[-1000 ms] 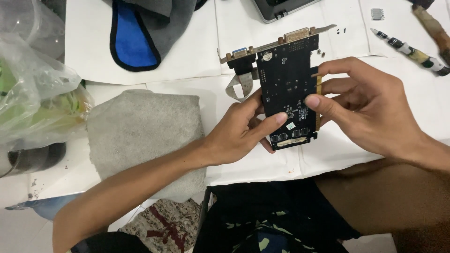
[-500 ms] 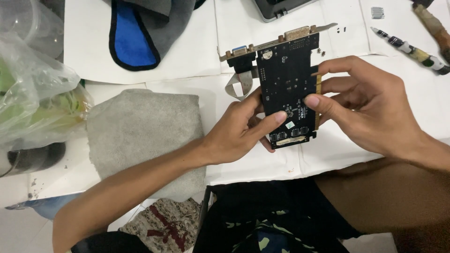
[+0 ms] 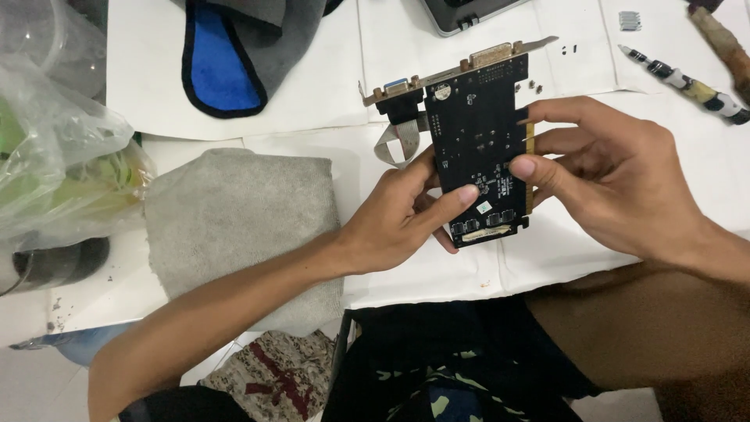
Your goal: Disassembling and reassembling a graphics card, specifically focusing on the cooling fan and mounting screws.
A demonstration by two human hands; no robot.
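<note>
At nine o'clock a clear plastic bag [image 3: 62, 168] with something green inside slumps on the counter [image 3: 312, 86], with a dark round object [image 3: 51, 262] just beneath it at eight o'clock; beside the bag, toward the centre, a folded grey cloth [image 3: 242, 219] lies flat on the white paper covering the counter; at eleven o'clock a grey pouch with blue lining [image 3: 226, 55] lies open.

At the centre the left hand [image 3: 398, 215] is closed on the black circuit card [image 3: 480, 148], its thumb pressed on the card's face near the lower end and its fingers behind the left edge; the card is held above the counter, tilted, its metal bracket [image 3: 461, 66] with the blue port [image 3: 397, 84] at twelve o'clock and a grey ribbon cable [image 3: 397, 141] hanging off its left side.

At three o'clock the right hand [image 3: 617, 176] pinches the card's right edge along the gold contact strip, thumb on the face, fingers curled behind; both hands share the card.

At one o'clock the corner of a grey device [image 3: 461, 12] shows; at two o'clock a screwdriver with a black and pale banded handle [image 3: 687, 82] lies on the paper, well apart from the hands; small screws [image 3: 570, 48] lie near the bracket's tip.
</note>
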